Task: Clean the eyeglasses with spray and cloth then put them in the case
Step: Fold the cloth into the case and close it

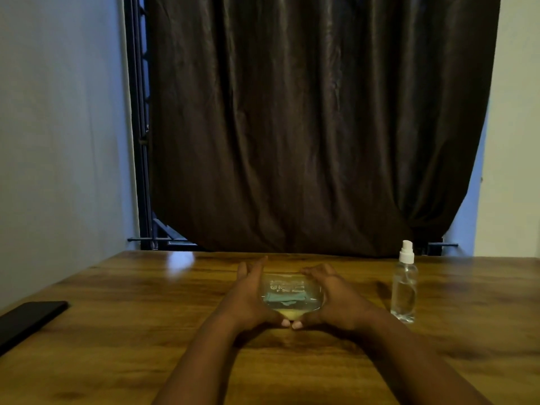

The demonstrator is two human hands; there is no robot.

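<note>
A clear plastic eyeglass case (290,290) with white lettering on its lid sits on the wooden table (146,331) in front of me. A teal cloth (285,299) shows through the lid. Whether glasses lie inside I cannot tell. My left hand (252,296) cups the case's left end and my right hand (333,296) cups its right end, both thumbs meeting at the near edge. A clear spray bottle (404,285) with a white nozzle stands upright to the right of my right hand, apart from it.
A black flat object (27,321), like a phone, lies at the table's left edge. A dark curtain (306,127) hangs behind the table's far edge, with a dark metal frame (143,171) at its left.
</note>
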